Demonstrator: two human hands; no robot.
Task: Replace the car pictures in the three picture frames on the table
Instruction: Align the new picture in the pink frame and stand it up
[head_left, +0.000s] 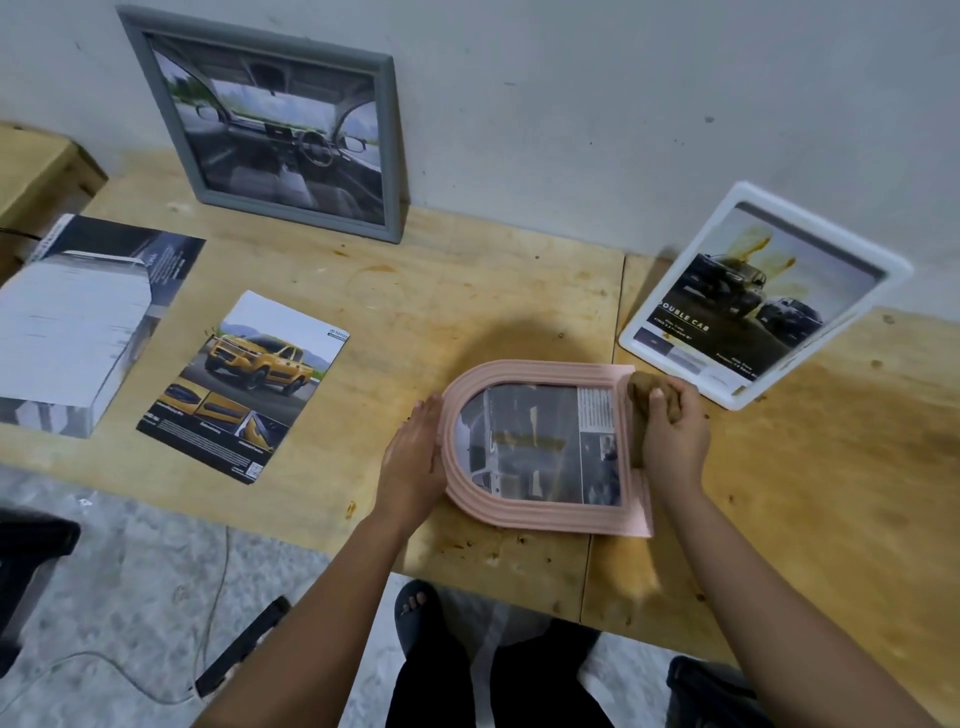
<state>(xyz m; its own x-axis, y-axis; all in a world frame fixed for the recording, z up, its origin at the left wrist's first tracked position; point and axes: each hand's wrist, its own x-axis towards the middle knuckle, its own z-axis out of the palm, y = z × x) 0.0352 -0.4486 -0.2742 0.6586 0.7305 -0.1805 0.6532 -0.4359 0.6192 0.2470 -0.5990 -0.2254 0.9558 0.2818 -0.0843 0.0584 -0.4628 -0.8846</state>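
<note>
At the bottom edge, the person's dark trousers and one sandalled foot (415, 605) show above a speckled grey floor, where a black bar-shaped object (244, 644) and a thin cable (156, 691) lie; what they are is unclear.

Both bare forearms reach onto a stained, scuffed plywood table (467, 291). A pink arched picture frame (540, 447) lies flat near the front edge, turned sideways, its car picture smeared yellow-brown and its small print too blurred to read. The left hand (413, 462) rests open and flat against the frame's curved end. The right hand (672, 436) is closed around a brown cloth (649, 395), pressed on the frame's straight end.

To the left lies a loose page (249, 384) showing a yellow pickup with a "TOYOTA" badge in its corner. Further left sits a stack of printed sheets (72, 332), partly cut off.

At the right, a white frame (758, 296) leans against the grey wall; its stained picture of dark pickups reads "DOUBLE CAB". At the back, a grey frame (280, 124) leans on the wall, holding a car-interior picture. A cardboard box (36, 171) is clipped at far left.
</note>
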